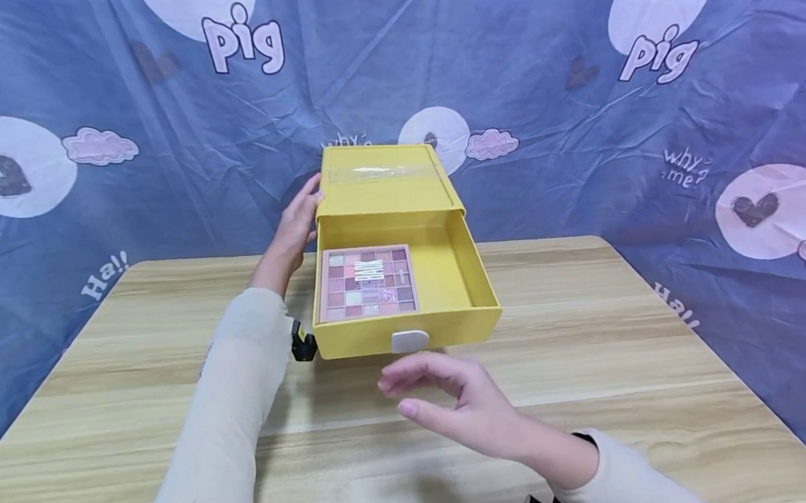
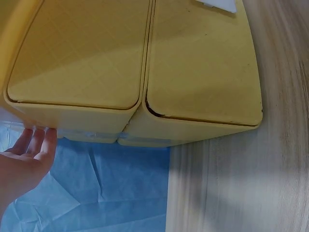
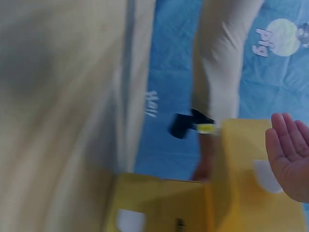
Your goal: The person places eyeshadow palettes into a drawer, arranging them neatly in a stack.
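Observation:
A yellow drawer box [image 1: 387, 193] stands on the table with its upper drawer [image 1: 459, 326] pulled out. Inside that drawer, on the left, lies a pink eyeshadow palette [image 1: 336, 298] with a grid of coloured squares. My left hand [image 1: 296, 222] is at the box's left side; in the left wrist view its extended fingertips [image 2: 48, 142] touch the side wall. In front of the drawer's white pull tab [image 1: 410, 342] hovers my right hand [image 1: 468, 408], fingers loosely bent, thumb apart, holding nothing. The right wrist view shows this hand [image 3: 292, 159] beside the pull tab [image 3: 266, 176], apart from it in the head view.
Below the pulled-out drawer, a second drawer front with its own white tab [image 3: 130, 221] shows in the right wrist view. The wooden table [image 1: 632, 360] extends around the box. A blue printed cloth [image 1: 544, 146] hangs behind it.

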`<action>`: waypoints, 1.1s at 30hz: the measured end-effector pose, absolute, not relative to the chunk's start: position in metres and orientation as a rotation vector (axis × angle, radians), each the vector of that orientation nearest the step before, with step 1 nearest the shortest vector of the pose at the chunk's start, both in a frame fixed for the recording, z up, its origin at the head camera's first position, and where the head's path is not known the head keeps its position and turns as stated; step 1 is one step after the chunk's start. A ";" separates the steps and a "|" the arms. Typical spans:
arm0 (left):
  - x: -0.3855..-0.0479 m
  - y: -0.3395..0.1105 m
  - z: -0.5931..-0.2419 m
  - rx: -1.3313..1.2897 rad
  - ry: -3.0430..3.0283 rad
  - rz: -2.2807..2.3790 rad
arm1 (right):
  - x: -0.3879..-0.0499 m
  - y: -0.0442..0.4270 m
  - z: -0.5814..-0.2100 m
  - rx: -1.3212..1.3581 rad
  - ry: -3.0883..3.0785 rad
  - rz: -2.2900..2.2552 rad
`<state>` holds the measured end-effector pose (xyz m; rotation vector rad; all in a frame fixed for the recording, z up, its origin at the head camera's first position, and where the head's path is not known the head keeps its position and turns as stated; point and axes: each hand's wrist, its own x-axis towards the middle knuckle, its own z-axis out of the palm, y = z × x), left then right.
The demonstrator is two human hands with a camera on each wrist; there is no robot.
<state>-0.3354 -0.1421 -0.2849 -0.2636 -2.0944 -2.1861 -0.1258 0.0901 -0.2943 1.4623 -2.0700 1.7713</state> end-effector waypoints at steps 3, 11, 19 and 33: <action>-0.337 -0.142 -0.285 -0.263 -2.096 -2.184 | -0.124 0.090 -0.308 1.314 -2.153 1.985; -0.339 -0.142 -0.286 -0.233 -2.112 -2.162 | -0.130 0.087 -0.330 0.849 -2.246 2.318; -0.338 -0.142 -0.286 -0.232 -2.118 -2.154 | -0.139 0.083 -0.333 0.681 -2.210 2.374; -0.340 -0.143 -0.289 -0.267 -2.104 -2.149 | -0.159 0.079 -0.361 0.677 -1.988 2.394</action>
